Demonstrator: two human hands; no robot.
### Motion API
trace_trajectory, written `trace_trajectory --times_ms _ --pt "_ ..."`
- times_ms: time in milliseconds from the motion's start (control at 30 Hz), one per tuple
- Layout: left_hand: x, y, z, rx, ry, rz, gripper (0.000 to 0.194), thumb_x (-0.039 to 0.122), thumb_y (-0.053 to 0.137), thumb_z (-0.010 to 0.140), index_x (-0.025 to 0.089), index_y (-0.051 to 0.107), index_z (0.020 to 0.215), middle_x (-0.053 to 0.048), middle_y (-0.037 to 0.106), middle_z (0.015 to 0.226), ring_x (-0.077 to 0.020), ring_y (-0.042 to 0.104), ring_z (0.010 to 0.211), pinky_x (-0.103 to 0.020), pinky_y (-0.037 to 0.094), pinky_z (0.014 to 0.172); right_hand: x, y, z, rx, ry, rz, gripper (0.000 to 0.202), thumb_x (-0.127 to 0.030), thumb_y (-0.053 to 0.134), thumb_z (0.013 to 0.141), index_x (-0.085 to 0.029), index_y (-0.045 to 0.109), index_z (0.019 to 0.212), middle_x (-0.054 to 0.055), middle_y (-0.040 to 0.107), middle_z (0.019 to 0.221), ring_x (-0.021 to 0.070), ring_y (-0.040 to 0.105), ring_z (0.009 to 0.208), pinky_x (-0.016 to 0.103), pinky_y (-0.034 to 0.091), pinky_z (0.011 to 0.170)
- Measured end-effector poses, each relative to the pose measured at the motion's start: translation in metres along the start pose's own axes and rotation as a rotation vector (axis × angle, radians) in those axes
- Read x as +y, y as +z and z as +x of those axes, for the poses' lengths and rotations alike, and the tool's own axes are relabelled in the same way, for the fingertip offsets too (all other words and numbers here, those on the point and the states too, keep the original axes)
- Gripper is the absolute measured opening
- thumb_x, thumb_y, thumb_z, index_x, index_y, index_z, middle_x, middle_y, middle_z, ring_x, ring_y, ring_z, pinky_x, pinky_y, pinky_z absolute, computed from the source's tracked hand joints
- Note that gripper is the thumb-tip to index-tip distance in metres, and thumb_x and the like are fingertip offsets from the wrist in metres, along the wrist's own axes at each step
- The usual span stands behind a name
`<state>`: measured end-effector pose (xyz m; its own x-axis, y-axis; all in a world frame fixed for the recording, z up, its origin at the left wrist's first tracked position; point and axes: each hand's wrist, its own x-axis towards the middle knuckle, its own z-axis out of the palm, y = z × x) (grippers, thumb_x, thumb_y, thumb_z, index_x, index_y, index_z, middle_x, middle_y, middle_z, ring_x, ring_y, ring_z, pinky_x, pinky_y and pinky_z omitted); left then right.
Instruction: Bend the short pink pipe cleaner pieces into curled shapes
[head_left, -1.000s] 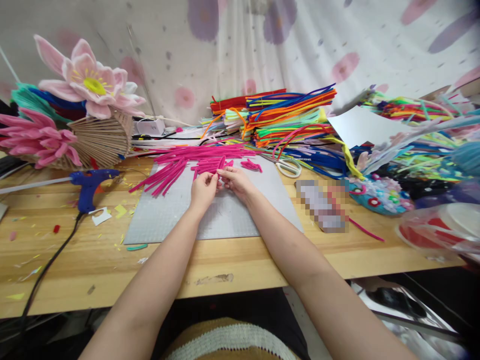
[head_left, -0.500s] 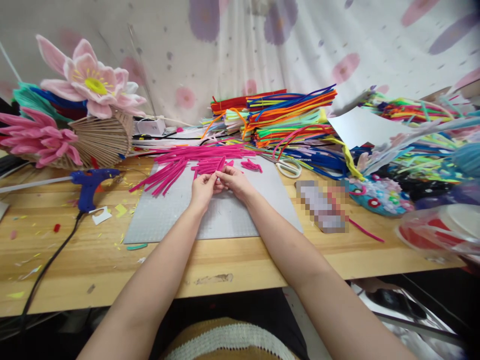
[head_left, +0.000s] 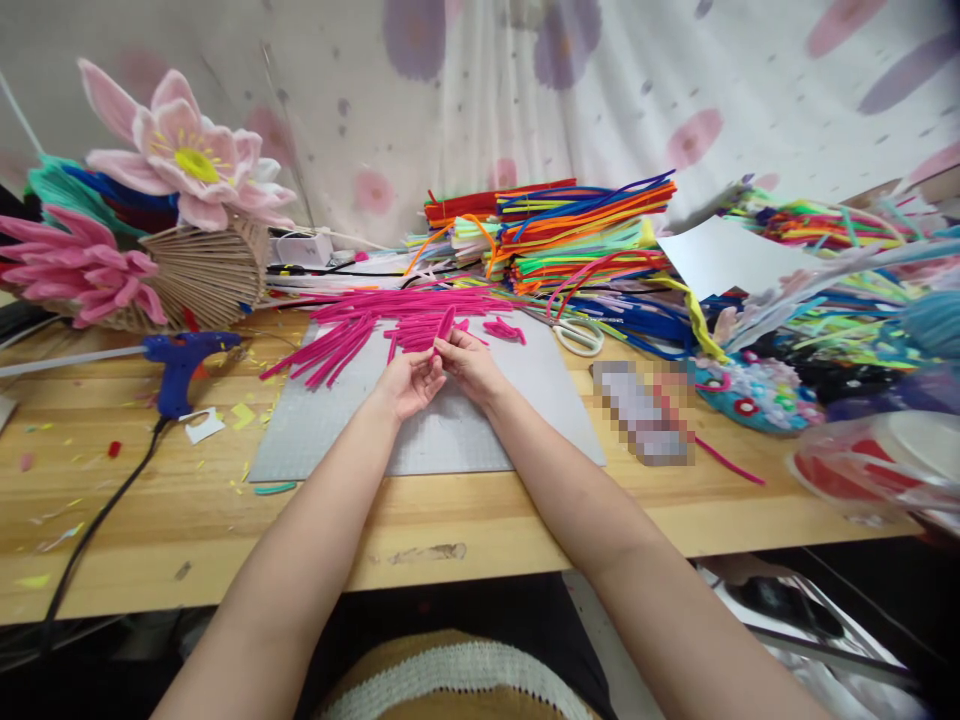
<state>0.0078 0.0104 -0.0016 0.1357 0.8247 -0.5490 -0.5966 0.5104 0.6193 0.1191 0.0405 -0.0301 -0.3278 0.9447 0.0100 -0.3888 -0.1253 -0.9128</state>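
In the head view, my right hand (head_left: pixel 471 366) pinches a bent magenta pipe cleaner (head_left: pixel 448 322), whose narrow loop stands up above the fingertips. My left hand (head_left: pixel 411 385) is turned palm up beside it, thumb and forefinger meeting at the lower end of the same piece while the other fingers curl loosely. Behind both hands lie many loose magenta pipe cleaners (head_left: pixel 345 345) on a grey cutting mat (head_left: pixel 322 435). A few short bent magenta pieces (head_left: pixel 504 330) rest on the mat to the right of the hands.
Scissors with pale handles (head_left: pixel 577 338) lie right of the mat. A blue glue gun (head_left: pixel 178 375) with its cord is on the left, below plush pink flowers (head_left: pixel 191 165). Stacked coloured pipe cleaners (head_left: pixel 585 235) stand at the back. A blurred-out object (head_left: pixel 643 412) lies on the right.
My left hand has rolled palm up and its outer fingers have loosened. The magenta loop now stands a little higher and more upright in my right fingers. The view has shifted slightly.
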Motion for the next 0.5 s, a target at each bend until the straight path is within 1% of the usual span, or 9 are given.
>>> trace_trajectory --times_ms 67,100,133,167,200,267,333,400,500 --pt "0.001 -0.001 -0.001 -0.053 -0.078 -0.020 0.017 0.012 0.047 0.083 0.012 0.060 0.072 -0.001 0.059 0.053 -0.0064 0.057 0.046 -0.017 0.049 0.047 -0.003 0.001 -0.002 -0.006 0.002 0.012 0.035 -0.037 0.075 0.054 -0.018 0.048 0.062 -0.007 0.049 0.055 0.0045 0.041 0.049 0.020 0.031 0.048" --pt "0.000 -0.001 0.000 -0.061 -0.065 0.008 0.015 0.013 0.048 0.082 0.012 0.060 0.073 -0.002 0.060 0.056 -0.0071 0.059 0.048 -0.017 0.049 0.048 -0.005 0.000 -0.002 0.002 -0.003 0.010 0.035 -0.036 0.076 0.053 -0.018 0.047 0.061 -0.007 0.048 0.054 0.0043 0.040 0.048 0.019 0.030 0.047" --pt "-0.002 -0.001 0.002 -0.046 -0.010 0.059 0.012 0.014 0.050 0.081 0.013 0.060 0.075 -0.002 0.061 0.060 -0.0081 0.060 0.051 -0.018 0.049 0.049 -0.006 0.000 -0.002 0.019 -0.010 0.003 0.036 -0.035 0.076 0.052 -0.017 0.046 0.059 -0.007 0.047 0.053 0.0039 0.038 0.047 0.019 0.029 0.046" --pt "-0.004 -0.001 0.004 -0.010 0.082 0.129 0.008 0.016 0.053 0.079 0.014 0.060 0.077 -0.003 0.063 0.064 -0.0092 0.061 0.054 -0.019 0.049 0.050 -0.006 -0.001 -0.001 0.045 -0.019 -0.007 0.036 -0.034 0.077 0.052 -0.017 0.045 0.058 -0.008 0.046 0.051 0.0034 0.037 0.045 0.019 0.027 0.045" --pt "-0.007 -0.002 0.006 0.055 0.222 0.214 0.005 0.018 0.057 0.077 0.015 0.060 0.080 -0.003 0.064 0.068 -0.0101 0.061 0.056 -0.020 0.049 0.051 -0.007 -0.003 0.000 0.076 -0.028 -0.019 0.037 -0.033 0.077 0.051 -0.017 0.044 0.056 -0.008 0.045 0.050 0.0031 0.035 0.044 0.019 0.025 0.044" --pt "-0.013 -0.003 0.009 0.226 0.574 0.411 0.014 0.021 0.064 0.071 0.017 0.060 0.085 -0.002 0.065 0.076 -0.0105 0.060 0.059 -0.021 0.049 0.054 -0.008 -0.006 0.001 0.135 -0.051 -0.046 0.038 -0.031 0.077 0.051 -0.017 0.042 0.054 -0.008 0.043 0.048 0.0029 0.033 0.042 0.019 0.022 0.042" --pt "-0.017 -0.005 0.010 0.309 0.832 0.643 0.017 0.026 0.067 0.069 0.019 0.062 0.084 -0.002 0.066 0.083 -0.0114 0.060 0.066 -0.023 0.049 0.062 -0.008 -0.008 0.003 0.166 -0.066 -0.067 0.037 -0.030 0.076 0.051 -0.018 0.041 0.053 -0.008 0.044 0.047 0.0033 0.033 0.042 0.020 0.019 0.042" --pt "-0.019 -0.007 0.009 0.329 0.947 0.851 0.017 0.031 0.067 0.069 0.020 0.066 0.082 -0.004 0.068 0.084 -0.0133 0.060 0.071 -0.026 0.047 0.071 -0.008 -0.009 0.004 0.170 -0.079 -0.081 0.037 -0.031 0.075 0.052 -0.018 0.041 0.052 -0.007 0.044 0.047 0.0035 0.032 0.042 0.021 0.018 0.042" --pt "-0.019 -0.008 0.008 0.360 0.930 1.012 0.019 0.035 0.065 0.071 0.021 0.071 0.081 -0.005 0.070 0.082 -0.0163 0.061 0.073 -0.030 0.046 0.076 -0.006 -0.009 0.004 0.159 -0.086 -0.108 0.039 -0.034 0.075 0.052 -0.018 0.040 0.050 -0.007 0.042 0.045 0.0035 0.030 0.041 0.022 0.018 0.043"
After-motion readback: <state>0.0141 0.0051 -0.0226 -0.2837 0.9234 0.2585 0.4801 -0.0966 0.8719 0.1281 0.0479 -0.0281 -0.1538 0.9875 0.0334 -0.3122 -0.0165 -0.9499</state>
